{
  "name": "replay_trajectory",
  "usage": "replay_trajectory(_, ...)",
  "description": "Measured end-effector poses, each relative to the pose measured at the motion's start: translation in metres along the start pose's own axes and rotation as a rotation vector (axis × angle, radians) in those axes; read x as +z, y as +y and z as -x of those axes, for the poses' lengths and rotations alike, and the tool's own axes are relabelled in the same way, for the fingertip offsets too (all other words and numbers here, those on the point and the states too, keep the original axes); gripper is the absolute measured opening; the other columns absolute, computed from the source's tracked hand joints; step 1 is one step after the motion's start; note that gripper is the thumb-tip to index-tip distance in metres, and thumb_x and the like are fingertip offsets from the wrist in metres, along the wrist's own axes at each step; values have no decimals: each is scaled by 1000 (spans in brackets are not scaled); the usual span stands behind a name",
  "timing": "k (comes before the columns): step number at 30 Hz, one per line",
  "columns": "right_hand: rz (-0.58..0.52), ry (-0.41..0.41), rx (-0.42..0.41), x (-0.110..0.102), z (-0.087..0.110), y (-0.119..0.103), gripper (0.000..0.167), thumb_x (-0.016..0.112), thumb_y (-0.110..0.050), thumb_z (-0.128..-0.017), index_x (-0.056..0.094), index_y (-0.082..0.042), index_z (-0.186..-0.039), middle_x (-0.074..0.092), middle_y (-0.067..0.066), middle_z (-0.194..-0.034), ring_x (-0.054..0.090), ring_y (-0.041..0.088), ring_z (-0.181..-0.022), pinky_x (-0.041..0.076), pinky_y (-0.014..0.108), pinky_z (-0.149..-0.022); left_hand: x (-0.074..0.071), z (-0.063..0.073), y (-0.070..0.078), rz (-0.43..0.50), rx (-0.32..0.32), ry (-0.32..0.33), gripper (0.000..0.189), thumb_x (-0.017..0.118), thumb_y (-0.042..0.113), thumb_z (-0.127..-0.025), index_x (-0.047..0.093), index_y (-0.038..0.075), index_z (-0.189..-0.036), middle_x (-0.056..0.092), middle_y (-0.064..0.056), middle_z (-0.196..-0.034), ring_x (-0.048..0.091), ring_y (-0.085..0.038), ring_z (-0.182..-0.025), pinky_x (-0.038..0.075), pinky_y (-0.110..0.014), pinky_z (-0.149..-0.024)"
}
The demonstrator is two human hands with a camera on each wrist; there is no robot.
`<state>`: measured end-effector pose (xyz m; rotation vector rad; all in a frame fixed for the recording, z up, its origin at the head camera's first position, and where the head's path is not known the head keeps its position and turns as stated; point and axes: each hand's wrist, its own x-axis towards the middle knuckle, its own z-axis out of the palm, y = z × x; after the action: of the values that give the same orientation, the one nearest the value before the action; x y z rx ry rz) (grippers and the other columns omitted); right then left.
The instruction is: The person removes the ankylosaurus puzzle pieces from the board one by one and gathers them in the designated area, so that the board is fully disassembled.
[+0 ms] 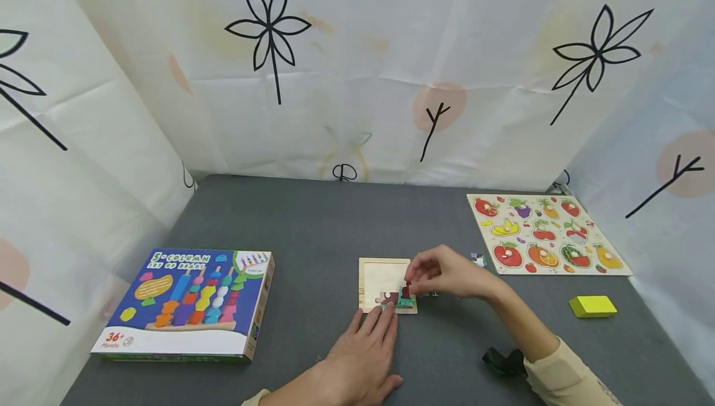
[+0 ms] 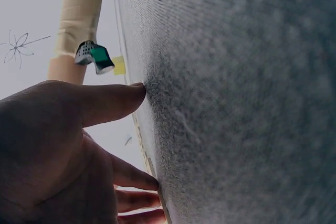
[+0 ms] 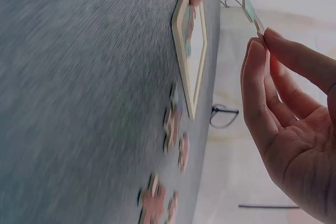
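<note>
My right hand (image 1: 447, 274) pinches a small flat jigsaw piece (image 3: 249, 10) with a green face between thumb and fingertips. It is held up over the right side of a square wooden puzzle tray (image 1: 385, 261). Brown and green jigsaw pieces (image 1: 386, 298) lie in the tray's near part, partly hidden by my fingers. With fingers stretched forward, my left hand (image 1: 364, 356) rests at the tray's near edge. Its thumb (image 2: 118, 102) touches the table.
Several loose jigsaw pieces (image 3: 152, 201) lie right of the tray, mostly behind my right hand in the head view. A boxed bead set (image 1: 184, 306) lies at the left. A fruit puzzle board (image 1: 542, 232) and a yellow block (image 1: 593, 306) are at the right.
</note>
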<state>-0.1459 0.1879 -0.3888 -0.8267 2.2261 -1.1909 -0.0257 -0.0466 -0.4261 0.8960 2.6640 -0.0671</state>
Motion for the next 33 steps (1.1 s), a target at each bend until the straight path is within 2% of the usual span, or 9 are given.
replay_trajectory(8, -13, 3, 16, -10, 27, 10, 16, 80, -10, -98, 76, 0, -109, 78, 14, -98, 72, 8, -78, 60, 24, -72, 0, 0, 0, -14, 2, 6, 95, 59, 72, -100, 31, 16, -172, 21, 3, -182, 28, -18, -166, 37, -50, -132)
replay_trajectory(15, -55, -23, 33, -7, 42, 21, 18, 79, -8, -98, 74, 5, -110, 77, 19, -100, 72, 4, -79, 61, 24, -72, -1, 0, 0, -7, -1, -1, 95, 59, 72, -100, 31, 17, -172, 21, 3, -182, 28, -17, -166, 36, -50, -132)
replay_trajectory(22, -50, -37, 40, -2, 46, 29, 16, 80, -6, -96, 75, 5, -106, 78, 18, -96, 71, 4, -78, 61, 22, -71, -1, -1, -2, 11, 0, -16, 94, 60, 72, -101, 31, 18, -172, 21, 3, -183, 27, -18, -166, 36, -51, -133)
replay_trajectory(33, 17, -16, 45, 7, 43, 28, 10, 81, -5, -95, 78, 2, -102, 80, 11, -89, 69, 1, -74, 61, 22, -68, 0, 0, -1, -12, 3, 8, 95, 60, 72, -100, 32, 16, -172, 23, 3, -182, 30, -18, -165, 37, -51, -132)
